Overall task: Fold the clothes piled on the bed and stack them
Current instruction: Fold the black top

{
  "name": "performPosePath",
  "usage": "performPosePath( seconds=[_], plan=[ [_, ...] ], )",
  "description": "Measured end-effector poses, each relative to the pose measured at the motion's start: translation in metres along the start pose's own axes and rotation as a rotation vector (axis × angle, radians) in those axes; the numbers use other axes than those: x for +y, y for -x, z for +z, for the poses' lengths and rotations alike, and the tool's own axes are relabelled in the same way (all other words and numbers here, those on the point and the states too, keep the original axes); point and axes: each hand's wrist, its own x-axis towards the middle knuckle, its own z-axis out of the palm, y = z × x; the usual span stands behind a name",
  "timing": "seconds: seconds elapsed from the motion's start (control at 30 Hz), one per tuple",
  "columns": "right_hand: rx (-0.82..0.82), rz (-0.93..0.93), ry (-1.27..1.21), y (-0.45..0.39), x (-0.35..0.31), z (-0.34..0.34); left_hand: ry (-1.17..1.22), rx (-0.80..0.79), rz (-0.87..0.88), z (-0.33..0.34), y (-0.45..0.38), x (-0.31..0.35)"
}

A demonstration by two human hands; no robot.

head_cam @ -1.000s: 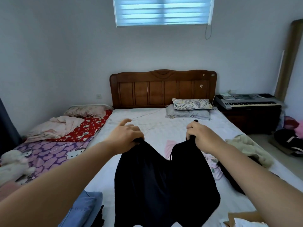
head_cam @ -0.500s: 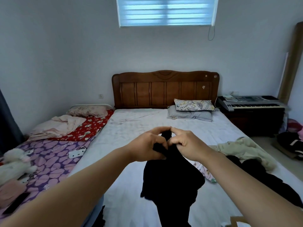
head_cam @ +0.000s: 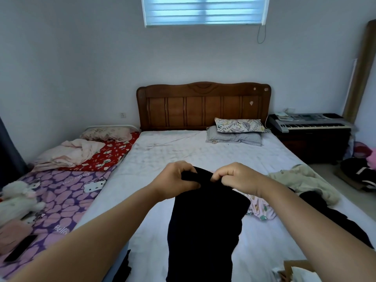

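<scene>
- Head view: the left hand (head_cam: 176, 181) and right hand (head_cam: 237, 178), close together, each pinch the top edge of a black garment (head_cam: 205, 224) with curled fingers.
- It hangs doubled over the bed (head_cam: 183, 151), well short of the headboard (head_cam: 203, 106).
- A beige garment (head_cam: 305, 180) lies at the bed's right edge, a patterned garment (head_cam: 261, 208) just right of the black one.

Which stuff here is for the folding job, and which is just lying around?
For the job:
- black garment, gripped at its top edge by the left hand and right hand
- beige garment, patterned garment and dark clothes, unfolded on the bed

Just lying about:
- pillows
- keyboard
- plush toy
- phone
</scene>
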Motion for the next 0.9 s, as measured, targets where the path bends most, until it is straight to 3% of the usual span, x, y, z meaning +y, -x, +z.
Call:
performPosePath(
  seconds=[0.1, 0.3, 0.7, 0.8, 0.9],
  plan=[
    [-0.043, 0.023, 0.100, 0.008, 0.010, -0.008, 0.112, 0.097, -0.079, -0.006, 0.003, -0.006],
    [0.047, 0.029, 0.286, 0.006, 0.024, 0.000, 0.053, 0.124, -0.133, -0.007, 0.006, -0.024],
    [0.188, 0.165, -0.323, -0.016, 0.044, 0.006, 0.135, -0.059, -0.166, -0.022, -0.009, -0.045],
    [0.167, 0.225, -0.336, -0.027, 0.053, 0.009, -0.140, -0.104, -0.174, -0.014, -0.021, -0.056],
    [0.228, 0.275, -0.148, -0.039, 0.065, 0.014, -0.425, -0.089, -0.184, 0.001, -0.033, -0.068]
  ],
)
